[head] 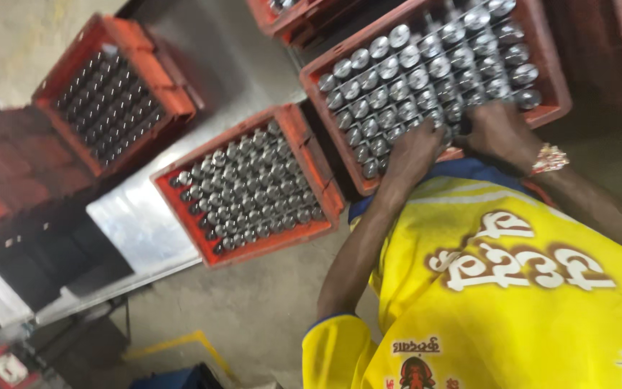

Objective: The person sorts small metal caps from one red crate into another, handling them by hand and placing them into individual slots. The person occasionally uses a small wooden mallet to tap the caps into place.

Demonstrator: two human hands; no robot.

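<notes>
Your left hand (pixel 413 146) rests fingers-down on the shiny metal caps (pixel 397 90) at the near edge of a red crate (pixel 552 79); whether it grips one, you cannot tell. Your right hand (pixel 497 130), gold bracelet (pixel 550 159) at the wrist, presses into the same rows just beside it; grip unclear too. A second full red crate (pixel 311 155) sits to the left on the steel surface (pixel 134 223), a third crate (pixel 152 72) beyond.
</notes>
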